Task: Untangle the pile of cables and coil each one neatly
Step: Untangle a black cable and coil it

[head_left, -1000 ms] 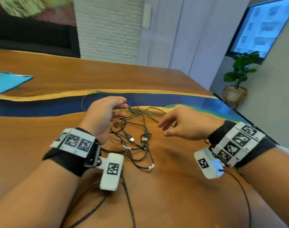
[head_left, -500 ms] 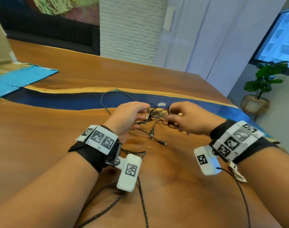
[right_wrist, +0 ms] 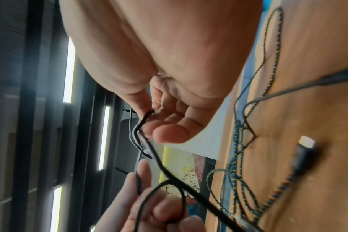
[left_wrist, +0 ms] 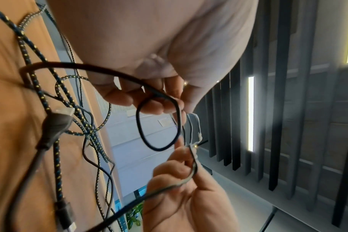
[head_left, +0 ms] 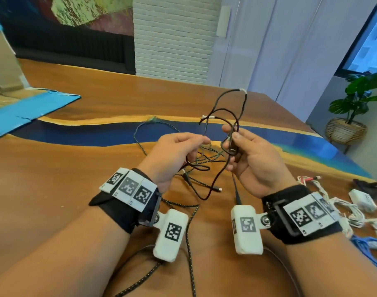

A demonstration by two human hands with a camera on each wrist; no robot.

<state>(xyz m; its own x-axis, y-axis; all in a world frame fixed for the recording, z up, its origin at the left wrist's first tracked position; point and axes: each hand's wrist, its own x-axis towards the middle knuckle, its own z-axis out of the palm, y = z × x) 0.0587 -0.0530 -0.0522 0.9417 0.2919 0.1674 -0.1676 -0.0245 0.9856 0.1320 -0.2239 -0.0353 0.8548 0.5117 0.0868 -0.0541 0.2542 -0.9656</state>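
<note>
A thin black cable is lifted off the wooden table, its loops rising above both hands. My left hand pinches one strand of it; the left wrist view shows a small loop of the black cable under the fingertips. My right hand grips a bunched part of the same cable between thumb and fingers. One plug end hangs down to the table. Below the hands a braided dark cable with yellow flecks lies tangled on the table.
A blue flattened box lies at the far left. White cables and a white adapter sit at the right edge, with a blue cable nearer me. A potted plant stands beyond the table's right side.
Both hands rose from the pile, lifting the black cable clear of the table. Its loops now stand above the hands, and the right hand has turned palm-up.
</note>
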